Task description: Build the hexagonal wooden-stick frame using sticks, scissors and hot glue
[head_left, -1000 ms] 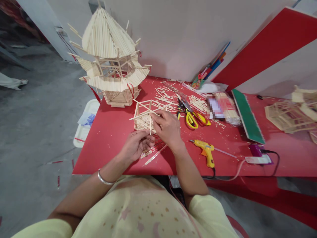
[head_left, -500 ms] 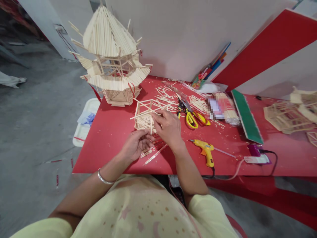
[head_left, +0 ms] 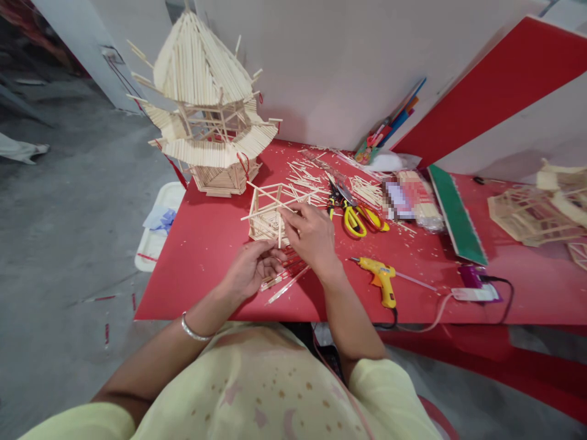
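A small six-sided frame of thin wooden sticks [head_left: 261, 225] stands on the red table in front of me, with longer sticks crossing over its top. My right hand [head_left: 312, 237] is at the frame's near right side, its thumb and fingers pinched on a wooden stick there. At the near edge, my left hand [head_left: 254, 267] has its thumb and index fingertip at the foot of an upright stick, the other fingers curled. Below the hands lie clear glue sticks [head_left: 288, 285], partly hidden. Behind the frame rises a finished-looking stick pagoda [head_left: 202, 67].
Yellow-handled scissors [head_left: 354, 221] and loose sticks [head_left: 305, 177] lie to the right. A yellow glue gun [head_left: 383, 280] rests near the front edge, its cord running to a purple power adapter [head_left: 472, 278]. Further right are a green board [head_left: 458, 214] and another stick model [head_left: 527, 214].
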`<action>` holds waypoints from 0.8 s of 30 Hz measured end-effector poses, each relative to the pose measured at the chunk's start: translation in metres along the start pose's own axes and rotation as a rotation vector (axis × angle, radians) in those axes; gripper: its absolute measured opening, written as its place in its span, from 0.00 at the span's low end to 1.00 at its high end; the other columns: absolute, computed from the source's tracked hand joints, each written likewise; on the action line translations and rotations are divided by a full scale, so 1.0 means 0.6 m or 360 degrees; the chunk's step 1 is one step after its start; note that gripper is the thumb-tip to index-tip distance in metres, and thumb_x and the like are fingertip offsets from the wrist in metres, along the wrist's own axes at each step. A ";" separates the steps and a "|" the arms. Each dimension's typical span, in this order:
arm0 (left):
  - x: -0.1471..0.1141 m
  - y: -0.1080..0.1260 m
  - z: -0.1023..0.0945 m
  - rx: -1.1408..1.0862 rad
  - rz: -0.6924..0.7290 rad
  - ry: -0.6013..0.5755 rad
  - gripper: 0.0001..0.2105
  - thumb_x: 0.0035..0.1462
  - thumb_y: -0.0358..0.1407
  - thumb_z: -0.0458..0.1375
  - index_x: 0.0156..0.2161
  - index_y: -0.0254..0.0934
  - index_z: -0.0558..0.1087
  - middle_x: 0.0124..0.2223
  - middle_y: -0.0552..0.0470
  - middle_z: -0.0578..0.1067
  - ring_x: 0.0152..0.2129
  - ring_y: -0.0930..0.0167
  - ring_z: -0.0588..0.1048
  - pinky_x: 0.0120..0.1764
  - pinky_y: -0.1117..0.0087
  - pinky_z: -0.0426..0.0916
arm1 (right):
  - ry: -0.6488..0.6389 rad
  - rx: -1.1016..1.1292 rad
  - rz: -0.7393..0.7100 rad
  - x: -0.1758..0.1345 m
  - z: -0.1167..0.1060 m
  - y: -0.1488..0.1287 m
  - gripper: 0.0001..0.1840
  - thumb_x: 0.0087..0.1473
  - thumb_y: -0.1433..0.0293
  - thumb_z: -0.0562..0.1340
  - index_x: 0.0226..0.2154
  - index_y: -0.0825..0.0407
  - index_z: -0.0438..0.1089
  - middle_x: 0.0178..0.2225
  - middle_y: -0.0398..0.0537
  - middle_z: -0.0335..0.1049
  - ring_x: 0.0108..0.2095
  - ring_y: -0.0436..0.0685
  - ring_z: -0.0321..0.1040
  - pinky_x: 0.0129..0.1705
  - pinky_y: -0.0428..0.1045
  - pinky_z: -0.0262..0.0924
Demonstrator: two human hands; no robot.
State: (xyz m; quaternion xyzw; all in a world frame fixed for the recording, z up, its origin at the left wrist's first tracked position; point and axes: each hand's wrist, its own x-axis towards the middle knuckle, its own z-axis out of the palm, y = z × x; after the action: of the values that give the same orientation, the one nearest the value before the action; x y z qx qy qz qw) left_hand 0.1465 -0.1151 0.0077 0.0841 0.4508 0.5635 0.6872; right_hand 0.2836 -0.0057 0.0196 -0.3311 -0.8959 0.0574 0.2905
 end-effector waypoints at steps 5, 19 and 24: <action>0.000 0.002 0.000 -0.0014 -0.0016 0.0006 0.07 0.59 0.32 0.58 0.32 0.30 0.75 0.27 0.46 0.80 0.15 0.73 0.75 0.17 0.76 0.69 | -0.0006 -0.0022 0.0015 0.001 -0.001 -0.002 0.17 0.68 0.69 0.60 0.55 0.42 0.77 0.51 0.47 0.78 0.49 0.59 0.72 0.52 0.55 0.61; 0.000 0.001 0.003 0.0008 0.0027 -0.0018 0.08 0.59 0.34 0.60 0.32 0.30 0.76 0.28 0.47 0.80 0.16 0.73 0.77 0.17 0.76 0.70 | -0.0047 -0.0020 0.0016 0.002 -0.010 -0.009 0.22 0.65 0.73 0.58 0.57 0.45 0.76 0.52 0.49 0.76 0.51 0.60 0.70 0.54 0.56 0.59; 0.000 0.001 0.001 -0.0001 0.0042 -0.0031 0.07 0.59 0.33 0.60 0.33 0.30 0.75 0.28 0.47 0.81 0.16 0.73 0.77 0.17 0.77 0.70 | -0.0084 -0.0005 0.0007 0.005 -0.018 -0.011 0.25 0.61 0.76 0.58 0.58 0.45 0.76 0.53 0.50 0.75 0.53 0.63 0.68 0.57 0.58 0.59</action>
State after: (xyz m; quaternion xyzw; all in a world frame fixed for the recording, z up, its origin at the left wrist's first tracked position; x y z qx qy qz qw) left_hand 0.1467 -0.1147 0.0087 0.0954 0.4427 0.5719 0.6840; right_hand 0.2838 -0.0098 0.0319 -0.3319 -0.9026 0.0653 0.2662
